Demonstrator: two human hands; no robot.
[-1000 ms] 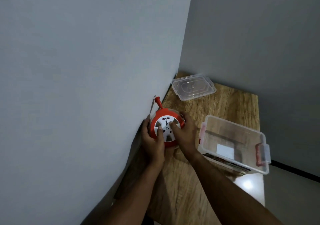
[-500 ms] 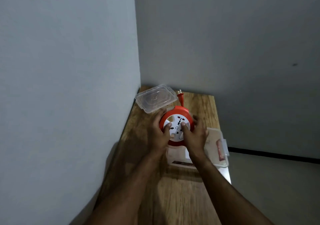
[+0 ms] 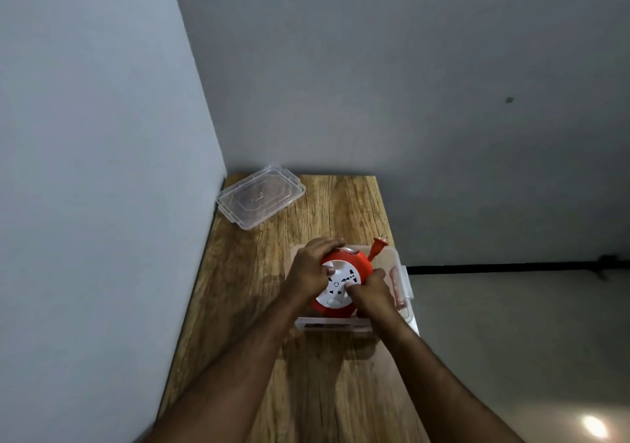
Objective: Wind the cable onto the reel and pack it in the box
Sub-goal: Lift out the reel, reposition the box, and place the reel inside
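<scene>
Head view: a round orange cable reel with a white socket face [image 3: 341, 284] is held by both hands over the open clear plastic box [image 3: 402, 274], partly inside its rim. The left hand [image 3: 312, 268] is wrapped over the reel's edge from 9 to 12 o'clock, its fingers [image 3: 329, 243] curled round the orange rim. The right hand [image 3: 371, 291] grips the reel at 4 o'clock, with its thumb pressed on the white face. An orange plug [image 3: 377, 247] sticks out from the reel at 1 o'clock, rising above the far right corner of the box.

The box is set at the right edge of the narrow wooden bench [image 3: 306, 391], its right wall and red latch [image 3: 395, 287] overhanging or level with that edge; which cannot be told. Bare bench surface is seen at 9 o'clock of the box, as far as the left wall [image 3: 102, 170]. A clear plastic lid [image 3: 260, 197] lies flat at 11 o'clock in the far left corner, well apart from the box, with one edge just beside the wall. Open wood is left between lid and box, and more at 6 o'clock under the forearms. Beyond the bench's right edge, floor [image 3: 511, 340] is seen.
</scene>
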